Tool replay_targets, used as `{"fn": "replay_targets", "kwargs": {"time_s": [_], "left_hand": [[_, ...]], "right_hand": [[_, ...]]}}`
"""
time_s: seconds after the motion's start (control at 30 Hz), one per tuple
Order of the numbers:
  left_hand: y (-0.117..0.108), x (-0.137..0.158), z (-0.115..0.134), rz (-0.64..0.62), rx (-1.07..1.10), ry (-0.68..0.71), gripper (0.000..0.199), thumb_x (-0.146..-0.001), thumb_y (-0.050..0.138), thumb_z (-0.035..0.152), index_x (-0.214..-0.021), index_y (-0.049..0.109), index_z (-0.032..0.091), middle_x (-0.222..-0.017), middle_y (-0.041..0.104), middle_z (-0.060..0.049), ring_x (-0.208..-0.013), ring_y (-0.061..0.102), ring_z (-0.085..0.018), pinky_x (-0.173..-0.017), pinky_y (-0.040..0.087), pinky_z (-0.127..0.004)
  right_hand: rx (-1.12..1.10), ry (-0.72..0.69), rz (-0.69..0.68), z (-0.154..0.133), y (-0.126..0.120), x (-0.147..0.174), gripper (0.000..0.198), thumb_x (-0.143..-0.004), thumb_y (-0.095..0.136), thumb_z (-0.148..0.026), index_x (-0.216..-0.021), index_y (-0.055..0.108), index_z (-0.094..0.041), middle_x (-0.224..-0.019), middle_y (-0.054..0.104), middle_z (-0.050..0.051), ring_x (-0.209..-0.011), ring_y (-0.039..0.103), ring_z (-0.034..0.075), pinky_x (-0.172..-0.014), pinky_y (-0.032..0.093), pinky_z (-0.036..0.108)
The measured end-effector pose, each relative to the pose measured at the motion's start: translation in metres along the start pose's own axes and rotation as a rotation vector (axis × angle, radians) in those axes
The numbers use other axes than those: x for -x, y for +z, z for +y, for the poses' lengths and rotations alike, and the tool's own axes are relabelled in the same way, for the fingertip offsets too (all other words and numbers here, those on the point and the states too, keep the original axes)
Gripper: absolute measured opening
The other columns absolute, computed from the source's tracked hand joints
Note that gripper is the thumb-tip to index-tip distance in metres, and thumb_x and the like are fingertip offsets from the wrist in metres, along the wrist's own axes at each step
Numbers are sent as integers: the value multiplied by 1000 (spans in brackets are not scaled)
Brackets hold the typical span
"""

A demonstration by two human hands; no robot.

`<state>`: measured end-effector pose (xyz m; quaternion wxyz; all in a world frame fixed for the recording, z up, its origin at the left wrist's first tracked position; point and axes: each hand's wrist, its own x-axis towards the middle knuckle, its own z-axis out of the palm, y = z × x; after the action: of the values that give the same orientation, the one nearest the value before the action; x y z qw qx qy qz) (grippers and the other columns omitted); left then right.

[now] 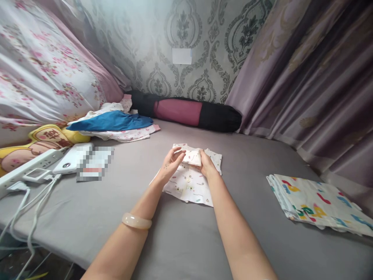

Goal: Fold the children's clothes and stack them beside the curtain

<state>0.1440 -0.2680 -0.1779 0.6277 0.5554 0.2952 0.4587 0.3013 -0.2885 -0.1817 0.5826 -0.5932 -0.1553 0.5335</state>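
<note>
A small white printed garment (189, 184) with a button-like spot lies spread on the grey bed sheet in front of me. Above its far part is a compact folded piece of the same printed cloth (192, 157); whether it joins the garment beneath, I cannot tell. My right hand (207, 162) grips the right end of this folded piece, thumb on top. At its left end is my left hand (171, 163), fingers loosely curved and apart, fingertips close to the cloth. A pale bangle (136, 221) circles my left wrist.
A folded cloth with colourful prints (323, 202) lies at right. At left are a clothes pile (112, 120), a yellow plush cushion (43, 142), a white phone (71, 157), and a power strip (40, 165) with cables. A black-and-maroon bolster-shaped bag (180, 112) lies along the wall.
</note>
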Motion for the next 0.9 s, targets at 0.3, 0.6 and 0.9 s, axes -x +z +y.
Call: {"fn": "replay_targets", "kwargs": {"time_s": [0.3,0.6,0.9], "left_hand": [[-40,-11,-22,393,-554,115,20,-82,53,25,-98,64,20,-97,71,-9,-93,65,-25,-86,48,-39],[-39,-4,-39,46,-1121,229,36,-83,46,15,-109,68,27,-126,66,-6,-119,52,-31,-99,40,-50],[-39,1,-34,-70,-1267,193,45,-85,43,14,-125,61,27,-140,57,-8,-128,46,-35,-101,37,-55]], "right_hand": [[94,2,-100,-8,-5,6,61,-98,21,-62,-112,62,-19,-95,74,11,-93,70,22,-80,57,39],[205,-204,46,-4,-14,7,27,-72,53,-8,-95,65,-17,-93,72,5,-79,68,17,-69,58,27],[918,-390,306,-8,-26,7,31,-73,50,-16,-99,67,-19,-95,71,8,-93,66,25,-81,52,33]]}}
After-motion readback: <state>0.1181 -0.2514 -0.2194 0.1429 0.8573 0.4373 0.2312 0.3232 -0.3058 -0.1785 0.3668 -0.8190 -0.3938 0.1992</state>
